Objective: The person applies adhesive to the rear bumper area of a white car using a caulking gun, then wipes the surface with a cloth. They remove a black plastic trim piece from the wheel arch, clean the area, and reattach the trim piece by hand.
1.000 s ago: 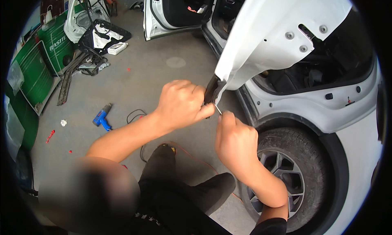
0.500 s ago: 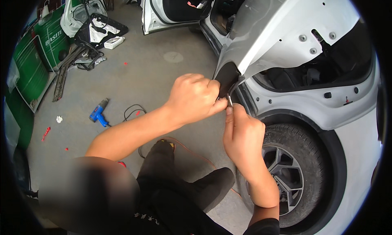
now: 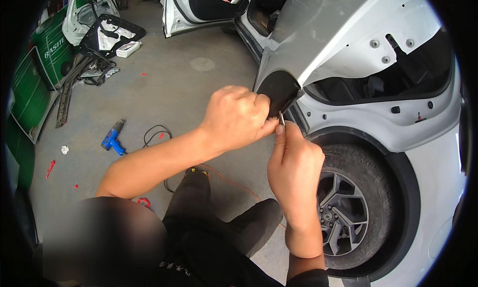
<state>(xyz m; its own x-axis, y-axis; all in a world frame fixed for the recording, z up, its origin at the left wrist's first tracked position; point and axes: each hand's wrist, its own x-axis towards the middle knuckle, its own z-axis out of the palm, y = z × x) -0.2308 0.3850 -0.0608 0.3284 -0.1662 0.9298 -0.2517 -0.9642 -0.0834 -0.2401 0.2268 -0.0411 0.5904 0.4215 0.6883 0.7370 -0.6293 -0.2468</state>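
A black sheet-like piece (image 3: 280, 90), perhaps film, covers the lower corner of the open white car door (image 3: 343, 63). My left hand (image 3: 233, 118) is closed, its fingers gripping the lower left edge of that black sheet. Just right of it, my right hand (image 3: 297, 160) pinches a thin metal blade (image 3: 282, 118) between thumb and forefinger. The blade points up at the sheet's lower edge, close to my left fingertips. Whether it touches the sheet is hard to see, and its handle is hidden in my right hand.
A wheel (image 3: 343, 207) in its arch stands right of my right forearm. On the floor to the left lies a blue heat gun (image 3: 113, 137) with a black cord. Green drums (image 3: 32, 85) and removed door parts (image 3: 112, 35) line the far left. Another door (image 3: 191, 25) hangs open ahead.
The blade and my right hand tilt slightly differently, and more of the black sheet shows. The view has shifted a little; my left hand keeps its grip.
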